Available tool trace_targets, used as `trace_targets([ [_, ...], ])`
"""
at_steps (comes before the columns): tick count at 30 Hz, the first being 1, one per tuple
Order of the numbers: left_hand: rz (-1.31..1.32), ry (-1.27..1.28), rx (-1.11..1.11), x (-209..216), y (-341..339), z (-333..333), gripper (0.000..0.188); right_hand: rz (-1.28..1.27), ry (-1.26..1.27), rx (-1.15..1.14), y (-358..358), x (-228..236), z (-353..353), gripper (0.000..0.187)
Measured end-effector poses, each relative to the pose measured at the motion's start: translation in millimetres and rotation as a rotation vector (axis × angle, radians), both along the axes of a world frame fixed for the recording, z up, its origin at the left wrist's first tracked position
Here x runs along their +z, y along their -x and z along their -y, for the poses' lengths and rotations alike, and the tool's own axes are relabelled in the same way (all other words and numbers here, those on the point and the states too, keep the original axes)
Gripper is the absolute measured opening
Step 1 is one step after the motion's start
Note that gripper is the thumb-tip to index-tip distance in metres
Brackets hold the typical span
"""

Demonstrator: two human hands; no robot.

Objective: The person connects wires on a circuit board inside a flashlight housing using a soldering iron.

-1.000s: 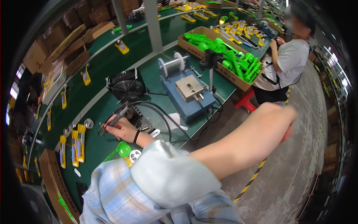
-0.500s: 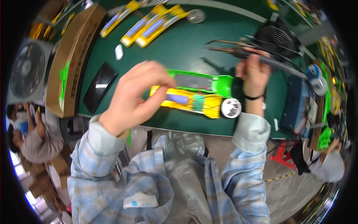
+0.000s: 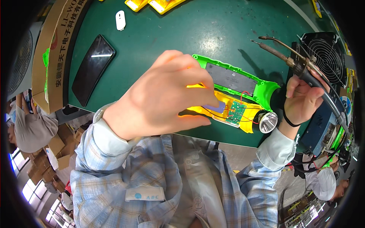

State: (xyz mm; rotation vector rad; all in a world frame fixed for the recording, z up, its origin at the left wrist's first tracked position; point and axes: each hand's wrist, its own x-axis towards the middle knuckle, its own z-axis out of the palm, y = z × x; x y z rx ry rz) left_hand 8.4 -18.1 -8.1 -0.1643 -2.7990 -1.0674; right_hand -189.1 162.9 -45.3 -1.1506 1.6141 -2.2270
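Note:
An opened flashlight lies on the green table. Its yellow shell half (image 3: 249, 116) holds a blue-purple battery (image 3: 215, 108), a green circuit board (image 3: 236, 113) with red and black wires, and a round silver reflector (image 3: 268, 122) at the right end. Just behind it lies the green shell half (image 3: 266, 92), with a dark panel inside. My left hand (image 3: 167, 95) is over the yellow half's left end, thumb and forefinger apart beside the battery; whether it touches is hidden. Raised at the right, my right hand (image 3: 303, 99) grips a soldering iron (image 3: 273, 51), its tip pointing left, away from the board.
A black phone (image 3: 93, 70) and a small white oval piece (image 3: 120, 20) lie at the left, beside a cardboard box (image 3: 62, 49). Yellow shells (image 3: 167, 4) are at the back. A black fan (image 3: 325, 53) and blue box (image 3: 316, 128) stand right. Other people (image 3: 32, 117) sit beyond.
The view has shifted closer to the flashlight. My left hand has moved right along the yellow half, its thumb and forefinger now spread near the battery. The soldering iron stays in my right hand.

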Motion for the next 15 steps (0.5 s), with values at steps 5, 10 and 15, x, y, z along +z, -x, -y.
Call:
trace_targets([
  [5,0.025,-0.004,-0.050,2,14,-3,0.030,-0.010,0.000,-0.010,0,-2,-4,0.038],
  [10,-0.090,-0.018,-0.058,4,29,-31,0.024,-0.007,0.016,-0.041,-3,2,-5,0.041],
  [15,-0.233,0.109,-0.120,-13,42,-54,0.023,0.003,0.039,-0.122,-7,4,2,0.042],
])
